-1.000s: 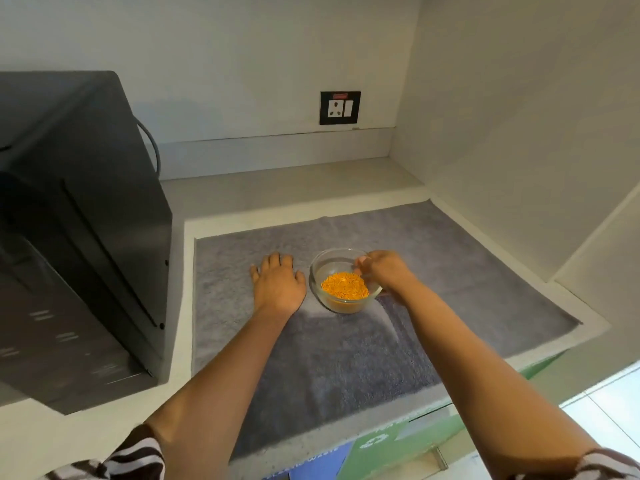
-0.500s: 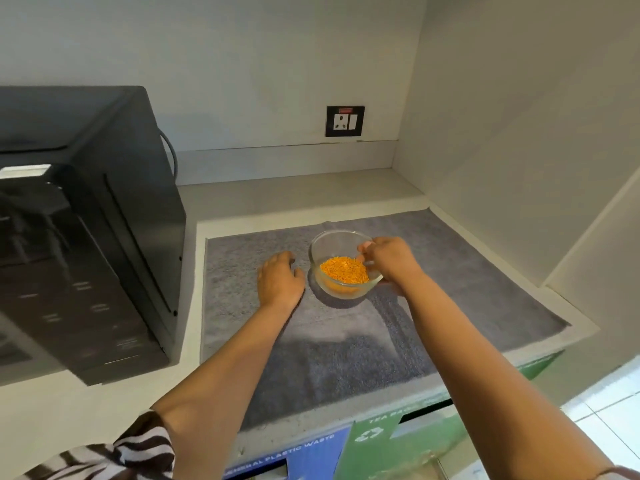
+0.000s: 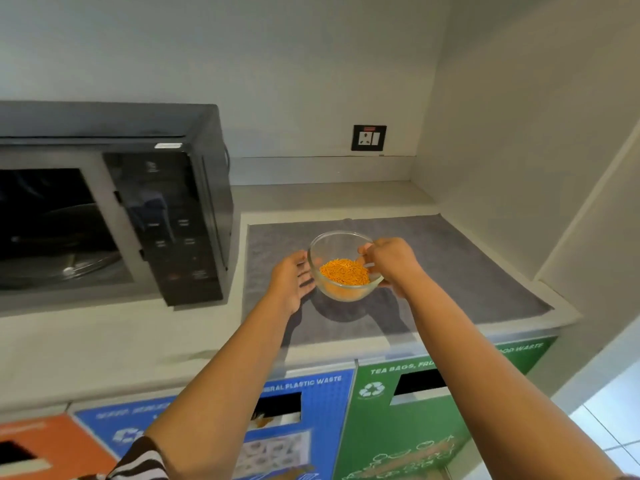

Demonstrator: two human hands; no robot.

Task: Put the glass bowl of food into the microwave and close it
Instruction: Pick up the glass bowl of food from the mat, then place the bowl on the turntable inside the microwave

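Note:
A clear glass bowl point(image 3: 341, 245) with orange food point(image 3: 344, 272) in it hangs a little above the grey mat point(image 3: 467, 271), its shadow falling on the mat below. My right hand point(image 3: 393, 263) grips the bowl's right rim and side. My left hand point(image 3: 289, 280) cups the bowl's left side, fingers against the glass. The black microwave point(image 3: 176, 216) stands to the left on the counter. Its cavity point(image 3: 52, 220) shows open with a glass turntable point(image 3: 72, 268) inside. The door itself is out of view.
A wall socket point(image 3: 369, 137) sits on the back wall. A side wall closes the counter on the right. Below the counter's front edge are waste bins: orange point(image 3: 34, 445), blue point(image 3: 214, 431) and green point(image 3: 398, 431).
The bowl has risen off the mat in my right hand. My left hand left the mat and came up against the bowl's left side. The view swung left, showing the microwave's front.

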